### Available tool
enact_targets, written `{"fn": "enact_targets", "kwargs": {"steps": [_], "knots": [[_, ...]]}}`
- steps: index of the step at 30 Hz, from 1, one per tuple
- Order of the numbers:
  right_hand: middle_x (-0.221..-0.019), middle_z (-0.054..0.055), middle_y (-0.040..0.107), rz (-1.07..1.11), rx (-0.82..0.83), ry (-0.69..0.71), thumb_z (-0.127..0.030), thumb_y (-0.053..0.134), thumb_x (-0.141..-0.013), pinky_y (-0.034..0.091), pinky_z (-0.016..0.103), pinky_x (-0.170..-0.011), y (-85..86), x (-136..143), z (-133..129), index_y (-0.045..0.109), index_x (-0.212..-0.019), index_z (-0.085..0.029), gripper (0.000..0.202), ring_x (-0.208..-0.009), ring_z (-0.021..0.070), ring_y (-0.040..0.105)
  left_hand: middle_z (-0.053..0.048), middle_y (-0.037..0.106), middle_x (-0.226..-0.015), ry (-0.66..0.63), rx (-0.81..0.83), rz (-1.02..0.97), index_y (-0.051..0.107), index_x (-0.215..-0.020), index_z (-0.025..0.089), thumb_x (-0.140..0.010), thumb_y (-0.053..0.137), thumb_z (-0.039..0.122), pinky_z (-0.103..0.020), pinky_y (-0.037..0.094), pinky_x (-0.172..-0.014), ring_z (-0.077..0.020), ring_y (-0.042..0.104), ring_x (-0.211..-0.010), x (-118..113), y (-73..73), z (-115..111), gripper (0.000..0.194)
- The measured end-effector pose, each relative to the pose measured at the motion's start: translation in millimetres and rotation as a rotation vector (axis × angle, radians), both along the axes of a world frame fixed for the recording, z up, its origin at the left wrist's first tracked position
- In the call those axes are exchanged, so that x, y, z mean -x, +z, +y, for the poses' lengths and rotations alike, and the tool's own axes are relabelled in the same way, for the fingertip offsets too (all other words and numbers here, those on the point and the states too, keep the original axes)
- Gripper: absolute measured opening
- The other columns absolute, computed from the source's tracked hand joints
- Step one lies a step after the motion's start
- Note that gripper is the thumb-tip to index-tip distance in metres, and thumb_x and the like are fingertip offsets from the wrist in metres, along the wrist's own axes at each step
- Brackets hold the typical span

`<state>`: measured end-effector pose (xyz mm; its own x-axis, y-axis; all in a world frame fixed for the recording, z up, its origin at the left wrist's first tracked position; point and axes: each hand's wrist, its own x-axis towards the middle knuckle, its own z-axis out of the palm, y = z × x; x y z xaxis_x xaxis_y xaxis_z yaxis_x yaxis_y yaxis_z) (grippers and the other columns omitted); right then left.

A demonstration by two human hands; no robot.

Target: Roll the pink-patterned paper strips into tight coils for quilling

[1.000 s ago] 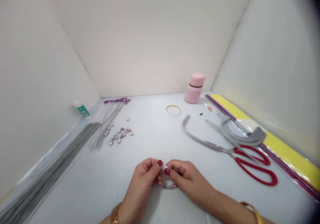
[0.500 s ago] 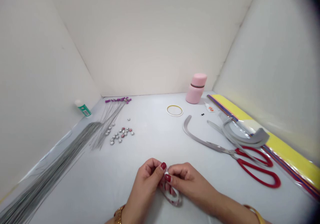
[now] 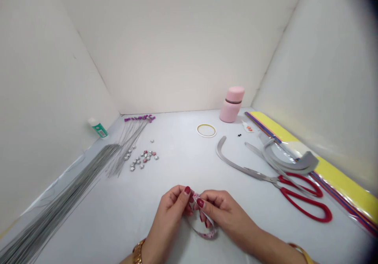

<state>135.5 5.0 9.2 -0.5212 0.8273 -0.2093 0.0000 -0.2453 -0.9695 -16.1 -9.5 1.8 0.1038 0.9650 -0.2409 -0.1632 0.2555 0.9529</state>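
Note:
At the front middle of the table, my left hand (image 3: 173, 207) pinches one part of a narrow shiny paper strip (image 3: 208, 234). My right hand (image 3: 220, 209) grips the same strip just beside it, thumb and finger pressed together. The strip, silvery with pinkish-red marks, bends in a loop below my fingers. Its exact fold between the fingertips is partly hidden. Left of my hands, beyond them, lies a scatter of small folded silver and pink stars (image 3: 144, 157).
A bundle of grey wires (image 3: 73, 189) and purple-tipped stems (image 3: 140, 118) lie left, near a glue stick (image 3: 99, 128). Red-handled scissors (image 3: 307, 205), silver strips (image 3: 283, 161) and yellow paper packs (image 3: 339, 177) lie right. A tape roll (image 3: 206, 130) and pink flask (image 3: 232, 104) are behind.
My hands have moved slightly apart. The strip's loop has widened, and more of its patterned face shows between my fingers.

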Motion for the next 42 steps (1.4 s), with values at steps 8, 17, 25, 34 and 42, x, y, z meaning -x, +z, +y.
{"fn": "enact_targets", "kwargs": {"steps": [8, 17, 25, 34, 42], "knots": [[-0.051, -0.004, 0.051, -0.086, 0.046, -0.034, -0.038, 0.056, -0.077, 0.033, 0.018, -0.044, -4.8, 0.4, -0.6, 0.059, -0.07, -0.012, 0.027, -0.042, 0.0062, 0.044, 0.002, 0.052, -0.052, -0.014, 0.035, 0.123, 0.056, -0.063, 0.012, -0.073, 0.06, 0.031, -0.019, 0.034, -0.051, -0.0088, 0.044, -0.051, 0.9, 4.0, 3.3, 0.022], [-0.051, -0.003, 0.056, 0.049, 0.209, -0.077, -0.039, 0.063, -0.072, 0.035, 0.018, -0.044, -3.3, 5.1, -3.8, 0.06, -0.072, -0.011, 0.028, -0.04, 0.0057, 0.045, 0.0, 0.056, -0.053, 0.072, -0.023, 0.241, 0.056, -0.065, 0.015, -0.076, 0.056, 0.035, -0.022, 0.038, -0.05, -0.0124, 0.05, -0.051, -1.8, 3.8, -3.8, 0.022], [-0.056, 0.003, 0.06, 0.228, 0.303, -0.057, -0.043, 0.064, -0.07, 0.038, 0.022, -0.048, 4.9, 6.8, -5.6, 0.059, -0.066, -0.011, 0.033, -0.047, 0.0099, 0.05, -0.004, 0.059, -0.066, 0.064, -0.404, 0.505, 0.06, -0.066, 0.02, -0.078, 0.054, 0.022, -0.024, 0.043, -0.057, -0.0164, 0.056, -0.063, 4.5, 6.2, -8.8, 0.014], [-0.06, 0.003, 0.06, 0.192, 0.258, -0.099, -0.049, 0.058, -0.074, 0.035, 0.021, -0.051, 5.4, 2.6, -3.0, 0.063, -0.071, -0.01, 0.039, -0.051, 0.0096, 0.05, -0.007, 0.064, -0.085, -0.083, -0.713, 0.726, 0.065, -0.086, 0.02, -0.079, 0.051, 0.011, -0.024, 0.044, -0.072, -0.0164, 0.058, -0.079, 11.4, 8.0, -4.9, 0.018], [-0.059, 0.001, 0.059, 0.124, 0.176, -0.163, -0.046, 0.061, -0.072, 0.034, 0.02, -0.049, 6.4, 5.2, -0.3, 0.065, -0.072, -0.011, 0.035, -0.051, 0.0091, 0.05, -0.004, 0.064, -0.072, -0.037, -0.262, 0.27, 0.062, -0.087, 0.018, -0.081, 0.052, 0.027, -0.025, 0.047, -0.061, -0.0164, 0.061, -0.064, 1.2, 3.8, -4.2, 0.015]]}}
